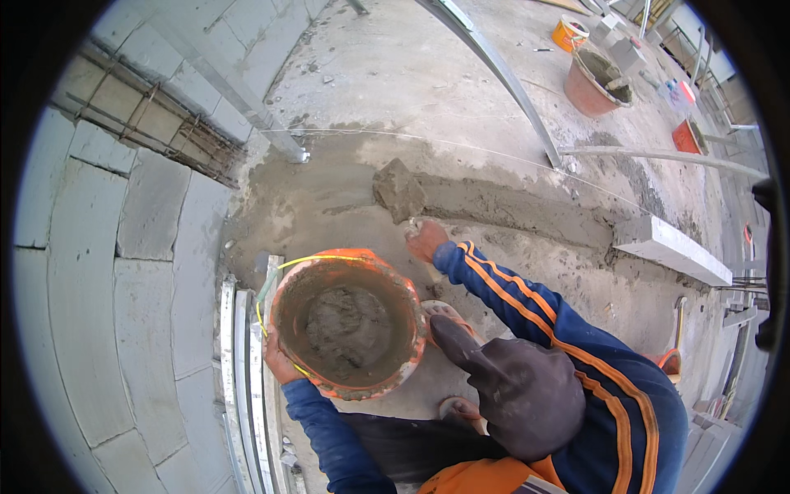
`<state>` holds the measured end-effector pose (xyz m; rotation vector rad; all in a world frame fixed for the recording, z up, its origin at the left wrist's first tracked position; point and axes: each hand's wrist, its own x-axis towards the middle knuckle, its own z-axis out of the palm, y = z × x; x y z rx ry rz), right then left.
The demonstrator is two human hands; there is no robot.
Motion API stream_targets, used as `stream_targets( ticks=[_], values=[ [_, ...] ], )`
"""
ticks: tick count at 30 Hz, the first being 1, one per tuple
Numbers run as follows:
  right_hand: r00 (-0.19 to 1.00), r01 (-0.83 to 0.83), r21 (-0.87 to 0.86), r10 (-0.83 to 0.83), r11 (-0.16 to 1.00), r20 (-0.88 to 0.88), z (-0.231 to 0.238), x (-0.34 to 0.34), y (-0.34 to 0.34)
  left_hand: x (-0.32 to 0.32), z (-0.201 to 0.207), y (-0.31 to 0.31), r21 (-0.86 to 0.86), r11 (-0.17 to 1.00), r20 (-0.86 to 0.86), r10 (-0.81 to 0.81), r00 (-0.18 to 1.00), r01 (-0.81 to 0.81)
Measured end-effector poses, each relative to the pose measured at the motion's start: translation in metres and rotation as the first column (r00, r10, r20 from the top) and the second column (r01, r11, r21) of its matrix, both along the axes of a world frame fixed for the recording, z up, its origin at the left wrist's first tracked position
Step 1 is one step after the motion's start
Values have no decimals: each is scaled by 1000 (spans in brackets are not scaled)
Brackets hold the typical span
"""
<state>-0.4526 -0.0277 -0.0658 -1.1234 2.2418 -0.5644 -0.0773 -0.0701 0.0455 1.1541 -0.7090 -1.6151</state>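
Note:
My right hand (425,240) is closed round the handle of a trowel. The trowel's blade (400,189), coated in grey mortar, lies at the left end of a mortar bed (502,202) spread along the floor. Close to my body, my left hand (281,360) grips the left side of an orange bucket (403,362). Wet mortar (350,325) is inside the bucket, and its yellow handle (317,258) rests along the rim. The hidden fingers of my left hand are behind the bucket's edge.
A block wall (148,313) rises at left, with metal bars (241,370) beside it. A string line (461,146) crosses beyond the mortar bed. At its right end sits a light block (675,247). Metal props (502,74) and a mortar-filled bucket (588,90) stand farther off.

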Motion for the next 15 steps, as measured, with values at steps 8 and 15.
stream_targets(
  ticks=[8,15],
  values=[
    [928,257,199,-299,946,222,-25,-44,80,12,-1,-1,15,997,86,-71,994,70],
    [936,350,63,-352,934,20,-27,-107,210,14,-3,0,-97,975,81,-195,977,202]
  ],
)
